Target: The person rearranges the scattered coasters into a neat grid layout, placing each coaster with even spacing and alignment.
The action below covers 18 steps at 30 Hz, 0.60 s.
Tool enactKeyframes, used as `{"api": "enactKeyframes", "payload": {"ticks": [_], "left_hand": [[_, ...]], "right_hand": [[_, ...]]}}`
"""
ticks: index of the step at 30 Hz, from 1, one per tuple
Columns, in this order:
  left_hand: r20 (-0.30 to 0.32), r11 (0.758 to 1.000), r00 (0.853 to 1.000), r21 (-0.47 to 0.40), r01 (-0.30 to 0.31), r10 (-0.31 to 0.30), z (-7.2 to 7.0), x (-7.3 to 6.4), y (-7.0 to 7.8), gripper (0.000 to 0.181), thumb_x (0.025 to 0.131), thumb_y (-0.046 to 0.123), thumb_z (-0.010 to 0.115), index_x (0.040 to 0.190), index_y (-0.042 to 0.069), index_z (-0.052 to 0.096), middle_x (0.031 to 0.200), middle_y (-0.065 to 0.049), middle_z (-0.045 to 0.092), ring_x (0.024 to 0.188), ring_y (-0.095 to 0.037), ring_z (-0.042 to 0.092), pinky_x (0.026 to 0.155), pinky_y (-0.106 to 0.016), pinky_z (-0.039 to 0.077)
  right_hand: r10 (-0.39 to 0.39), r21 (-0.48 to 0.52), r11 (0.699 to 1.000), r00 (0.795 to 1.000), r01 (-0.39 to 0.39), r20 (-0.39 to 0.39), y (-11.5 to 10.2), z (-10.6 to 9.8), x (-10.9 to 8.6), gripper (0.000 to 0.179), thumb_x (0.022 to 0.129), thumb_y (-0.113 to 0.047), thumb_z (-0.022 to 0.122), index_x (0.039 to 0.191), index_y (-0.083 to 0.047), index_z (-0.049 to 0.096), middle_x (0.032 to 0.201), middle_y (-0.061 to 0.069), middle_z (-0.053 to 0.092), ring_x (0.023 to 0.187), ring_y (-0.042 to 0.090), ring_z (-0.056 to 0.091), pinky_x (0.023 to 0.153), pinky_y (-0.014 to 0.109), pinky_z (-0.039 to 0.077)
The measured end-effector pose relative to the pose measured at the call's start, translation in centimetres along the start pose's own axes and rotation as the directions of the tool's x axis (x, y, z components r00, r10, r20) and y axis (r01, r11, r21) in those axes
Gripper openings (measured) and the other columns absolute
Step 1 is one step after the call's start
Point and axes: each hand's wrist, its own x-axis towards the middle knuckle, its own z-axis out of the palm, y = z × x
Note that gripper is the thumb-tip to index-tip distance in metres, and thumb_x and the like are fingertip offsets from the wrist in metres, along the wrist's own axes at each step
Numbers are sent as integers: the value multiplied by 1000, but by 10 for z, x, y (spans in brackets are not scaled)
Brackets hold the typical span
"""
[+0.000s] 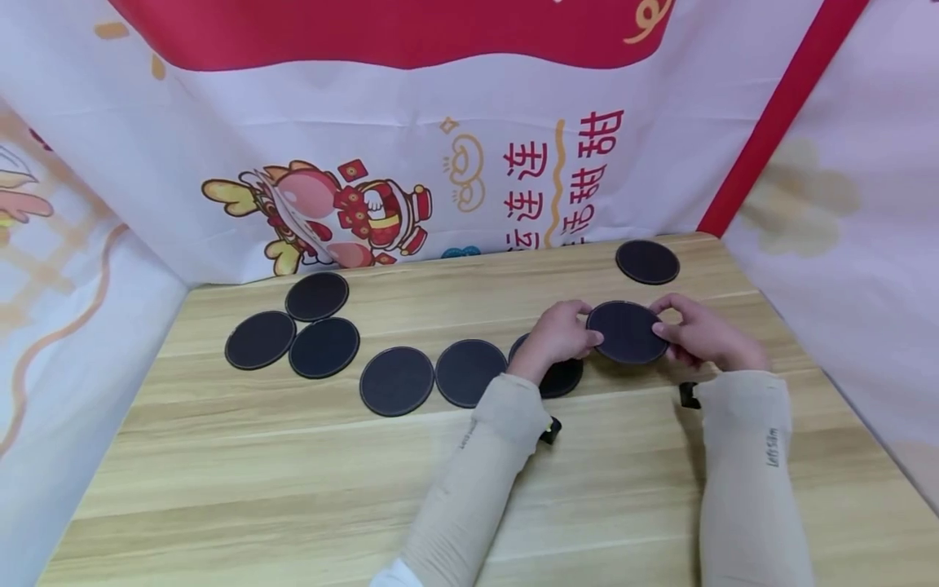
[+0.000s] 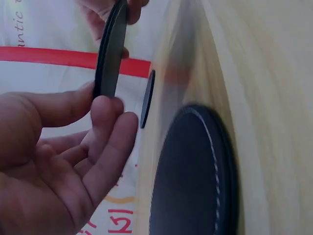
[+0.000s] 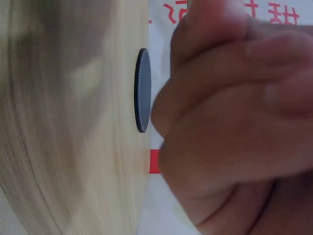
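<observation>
A round black coaster (image 1: 628, 333) with a stitched rim is held off the table between both hands. My left hand (image 1: 555, 333) pinches its left edge with thumb and fingers, as the left wrist view shows with the raised coaster (image 2: 110, 54). On the opposite edge, my right hand (image 1: 704, 333) pinches with thumb and fingers; in the right wrist view that hand (image 3: 239, 112) hides the coaster. Under my left hand lies another coaster (image 1: 563, 378), partly covered. Left of it, two more coasters, a nearer one (image 1: 472, 373) and a farther one (image 1: 397, 381), continue the row.
Three coasters touch in a cluster at the left: one at the back (image 1: 317, 296), one left (image 1: 260, 340), one right (image 1: 324, 347). A single coaster (image 1: 648, 262) lies at the back right. Printed cloth (image 1: 411, 98) walls the wooden table (image 1: 293, 489).
</observation>
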Motion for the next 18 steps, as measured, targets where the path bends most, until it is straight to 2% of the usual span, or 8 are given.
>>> {"api": "enactKeyframes", "payload": {"ticks": [2,4,6,8,10,12,18], "left_hand": [[10,997,1000,81,9,-10,2,0,-2,41,93,14,75,131,5,62,70,-2,69,59,-14,64,67,-25,49],[7,985,1000,173,10,-11,5,1,-4,39,93,19,76,128,7,64,83,-2,72,71,-15,66,72,-26,50],[6,963,1000,271,-1,-1,9,2,-6,39,93,23,76,127,8,64,100,-3,73,88,-16,67,80,-26,51],[10,930,1000,367,-13,11,13,4,-7,40,93,27,75,127,9,64,115,-3,70,103,-16,64,88,-25,49],[11,902,1000,432,-12,8,16,4,-9,41,93,30,75,127,10,64,121,-2,67,112,-16,61,92,-25,47],[12,891,1000,454,-6,1,18,5,-10,41,93,30,75,127,11,63,122,-3,67,113,-17,61,93,-26,47],[5,885,1000,466,16,-21,16,4,-12,47,93,31,75,134,12,61,128,-2,65,117,-16,60,96,-26,46]], "right_hand": [[12,-18,1000,1000,-12,26,1,2,1,41,106,-11,50,142,-4,32,68,12,59,52,19,47,48,30,41],[18,-36,999,999,-17,35,2,3,2,42,106,-10,51,142,-4,31,68,11,59,53,20,49,49,30,43],[20,-47,999,999,-18,43,4,5,4,43,105,-8,51,142,-4,30,68,11,58,55,21,50,50,31,44],[22,-55,998,999,-19,50,6,6,5,43,105,-6,52,142,-3,30,69,10,58,55,22,51,50,32,45],[22,-58,998,998,-19,58,8,6,6,42,104,-4,51,141,-3,30,69,11,58,55,22,52,50,32,46],[27,-61,998,997,-23,67,9,6,7,41,105,-4,50,140,-3,30,69,11,58,56,23,52,50,33,46],[47,-95,995,996,-40,75,10,9,12,41,104,-3,51,139,-3,31,69,12,59,56,23,54,52,33,48]]}}
